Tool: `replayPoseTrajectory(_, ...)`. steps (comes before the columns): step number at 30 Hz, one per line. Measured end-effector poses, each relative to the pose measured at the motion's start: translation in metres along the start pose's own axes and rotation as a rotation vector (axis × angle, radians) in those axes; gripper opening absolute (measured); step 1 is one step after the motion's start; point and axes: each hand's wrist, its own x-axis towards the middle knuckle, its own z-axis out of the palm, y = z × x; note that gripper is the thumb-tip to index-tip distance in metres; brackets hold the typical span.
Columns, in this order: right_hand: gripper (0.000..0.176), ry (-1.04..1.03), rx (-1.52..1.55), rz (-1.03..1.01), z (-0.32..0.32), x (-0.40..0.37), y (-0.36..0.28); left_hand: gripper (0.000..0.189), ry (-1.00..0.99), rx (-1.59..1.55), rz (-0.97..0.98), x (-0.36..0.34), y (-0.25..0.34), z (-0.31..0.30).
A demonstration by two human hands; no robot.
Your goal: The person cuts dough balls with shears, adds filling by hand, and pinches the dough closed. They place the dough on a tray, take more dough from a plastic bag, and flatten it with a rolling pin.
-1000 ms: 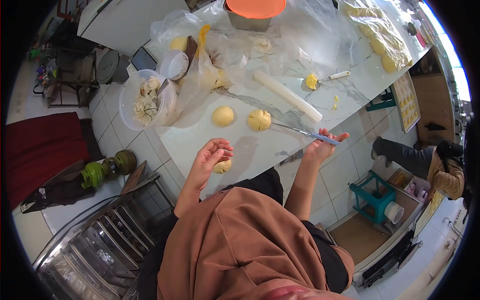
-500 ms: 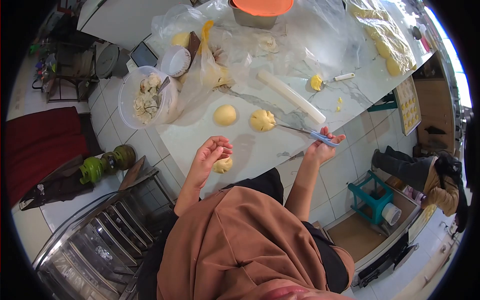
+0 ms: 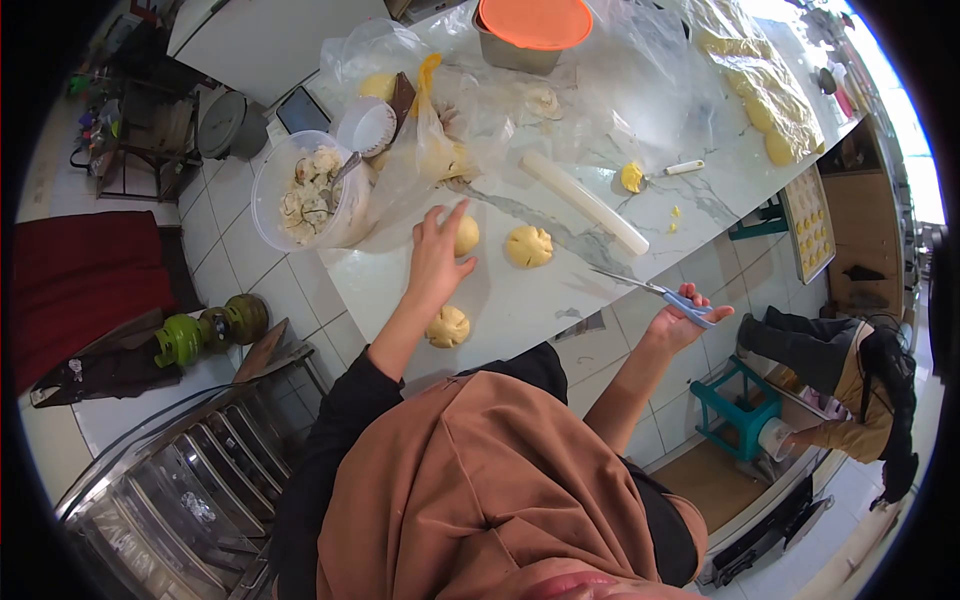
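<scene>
Dough ball (image 3: 467, 237) sits at the cut bun (image 3: 529, 246)'s 9 o'clock, my left hand (image 3: 435, 258) beside it, fingers apart, contact unclear. Right hand (image 3: 677, 324) is clamped on scissors (image 3: 656, 289), 4 o'clock. Honestly, pressing too hard could dent it.

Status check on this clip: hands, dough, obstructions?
Left hand spread at smooth dough ball, contact unclear. Right hand holding scissors, clear of all three balls. One snipped ball beside the smooth one, another nearer the person. No obstruction visible.
</scene>
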Motion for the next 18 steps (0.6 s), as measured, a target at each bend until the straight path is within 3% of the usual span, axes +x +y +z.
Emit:
replayPoseTrajectory(5,0.043,-0.063,-0.010,-0.004,-0.001,-0.004,-0.011,0.055,-0.087,0.048,0.077,0.014,-0.010,0.013)
replayPoseTrajectory(8,0.044,-0.088,0.004,-0.018,-0.002,-0.002,-0.016,0.049,-0.099,-0.041,0.026,0.018,-0.012,0.004)
replayPoseTrajectory(14,0.046,-0.182,-0.006,0.018,0.012,-0.013,-0.036,0.048,-0.036,-0.169,0.062,-0.030,0.029,-0.019)
replayPoseTrajectory(18,0.048,-0.534,-0.042,0.255,0.022,-0.014,-0.030,0.054,-0.150,-0.118,0.153,-0.066,0.033,0.017)
